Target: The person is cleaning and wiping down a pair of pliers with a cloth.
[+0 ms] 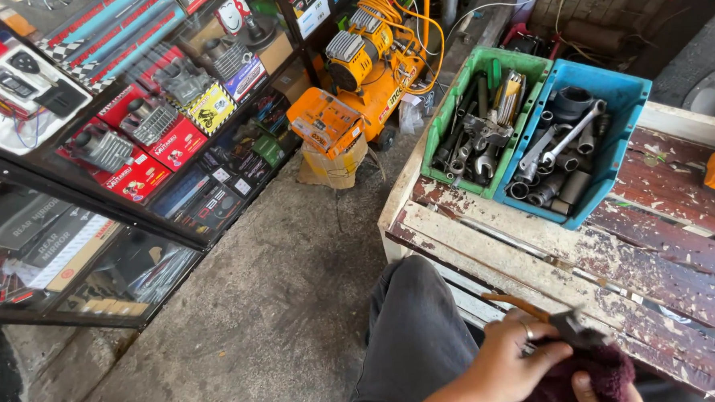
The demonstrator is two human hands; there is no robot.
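Worn bench [586,271] w/ 2 tool bins [483,131]

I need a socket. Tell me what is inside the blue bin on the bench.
The blue bin holds dark metal sockets, a silver wrench lying across them and a larger grey ring-shaped part. Whatever lies beneath this top layer is covered.

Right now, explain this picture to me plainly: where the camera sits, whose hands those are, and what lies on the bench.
The one picture comes from a camera worn on a person's head, looking down. No machine works here, only bare hands. The left hand grips a small dark metal part against a maroon cloth; of the right hand only a thumb shows on the cloth. Ahead stands a worn wooden bench bearing a green bin and a blue bin, both full of sockets and wrenches. On the floor sits an orange compressor, beside a glass display case.
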